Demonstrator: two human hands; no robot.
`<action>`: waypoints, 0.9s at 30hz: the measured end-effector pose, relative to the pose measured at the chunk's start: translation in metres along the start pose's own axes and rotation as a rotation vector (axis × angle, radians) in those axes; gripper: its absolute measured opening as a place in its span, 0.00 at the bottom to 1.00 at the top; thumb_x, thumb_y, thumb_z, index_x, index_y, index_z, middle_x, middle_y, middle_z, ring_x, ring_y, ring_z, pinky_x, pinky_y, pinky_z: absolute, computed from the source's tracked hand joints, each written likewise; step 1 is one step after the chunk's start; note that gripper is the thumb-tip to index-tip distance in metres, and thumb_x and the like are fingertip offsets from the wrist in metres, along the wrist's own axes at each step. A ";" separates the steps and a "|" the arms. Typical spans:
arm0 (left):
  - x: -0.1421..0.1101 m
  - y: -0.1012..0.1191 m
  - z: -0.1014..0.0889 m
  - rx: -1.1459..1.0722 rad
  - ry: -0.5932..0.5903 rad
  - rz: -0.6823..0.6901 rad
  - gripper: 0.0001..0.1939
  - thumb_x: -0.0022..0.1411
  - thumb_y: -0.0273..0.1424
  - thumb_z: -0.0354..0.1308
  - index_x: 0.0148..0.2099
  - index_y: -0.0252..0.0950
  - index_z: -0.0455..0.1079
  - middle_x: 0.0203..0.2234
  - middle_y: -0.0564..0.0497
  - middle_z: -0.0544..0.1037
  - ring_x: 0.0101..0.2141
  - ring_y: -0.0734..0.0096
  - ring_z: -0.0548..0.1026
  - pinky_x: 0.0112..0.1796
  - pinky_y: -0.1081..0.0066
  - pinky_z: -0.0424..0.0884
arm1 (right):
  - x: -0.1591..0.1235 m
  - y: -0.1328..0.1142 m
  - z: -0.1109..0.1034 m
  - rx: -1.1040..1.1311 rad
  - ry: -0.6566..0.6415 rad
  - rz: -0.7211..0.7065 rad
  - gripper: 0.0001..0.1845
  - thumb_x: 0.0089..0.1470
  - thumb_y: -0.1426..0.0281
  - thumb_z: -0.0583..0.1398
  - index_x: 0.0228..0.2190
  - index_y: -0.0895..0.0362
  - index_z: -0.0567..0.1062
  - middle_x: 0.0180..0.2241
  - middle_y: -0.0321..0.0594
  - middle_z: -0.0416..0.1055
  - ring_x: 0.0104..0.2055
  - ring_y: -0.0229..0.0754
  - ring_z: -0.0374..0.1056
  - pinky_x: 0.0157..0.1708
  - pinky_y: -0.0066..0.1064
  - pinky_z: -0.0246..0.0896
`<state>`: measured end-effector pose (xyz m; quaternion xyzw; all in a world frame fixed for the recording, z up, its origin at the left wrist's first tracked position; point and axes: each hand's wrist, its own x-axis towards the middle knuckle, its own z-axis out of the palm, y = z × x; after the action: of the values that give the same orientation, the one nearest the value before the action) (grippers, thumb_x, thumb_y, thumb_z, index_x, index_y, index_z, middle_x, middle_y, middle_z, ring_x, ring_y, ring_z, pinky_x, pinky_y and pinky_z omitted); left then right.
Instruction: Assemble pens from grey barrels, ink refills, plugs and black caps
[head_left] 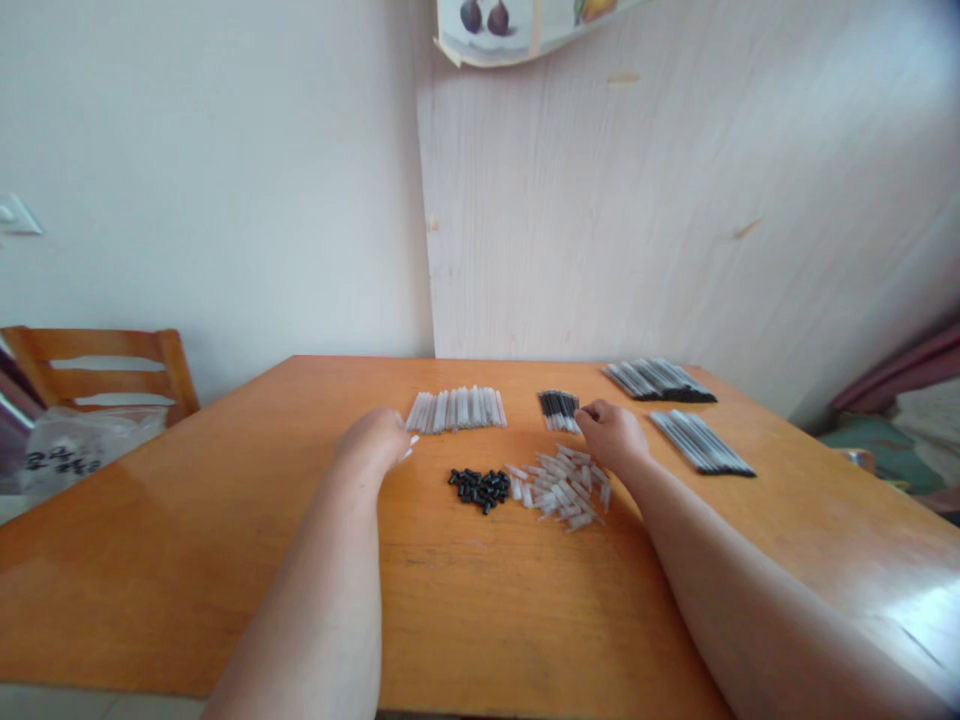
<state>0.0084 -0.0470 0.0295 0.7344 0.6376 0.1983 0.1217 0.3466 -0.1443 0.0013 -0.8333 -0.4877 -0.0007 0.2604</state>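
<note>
My left hand (pixel 380 437) is closed at the left end of a row of clear plastic tubes (pixel 457 410). A short whitish piece (pixel 412 441) pokes out beside its fingers, its kind too small to make out. My right hand (pixel 613 432) has its fingers pinched together at the right edge of a small row of black-tipped sticks (pixel 558 410); whatever lies between the fingertips is hidden. Between the hands, nearer me, lie a heap of small black caps (pixel 480 488) and a loose pile of translucent tapered tips (pixel 564 488).
Two batches of clear tubes with black ends, a nearer one (pixel 701 443) and a farther one (pixel 660 380), lie at the right of the wooden table (pixel 465 610). A wooden chair (pixel 105 350) with a plastic bag (pixel 82 445) stands at left. The wall borders the table's far edge.
</note>
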 end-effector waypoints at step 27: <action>0.007 -0.008 0.008 0.247 -0.097 -0.132 0.16 0.53 0.39 0.59 0.41 0.37 0.76 0.42 0.33 0.78 0.44 0.44 0.75 0.38 0.59 0.67 | 0.005 0.010 0.007 0.063 0.047 -0.048 0.17 0.54 0.59 0.53 0.29 0.55 0.77 0.29 0.44 0.75 0.33 0.43 0.68 0.28 0.29 0.50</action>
<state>0.0062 -0.0379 0.0200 0.7089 0.6975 0.0741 0.0738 0.3555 -0.1408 -0.0074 -0.8125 -0.5010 -0.0112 0.2977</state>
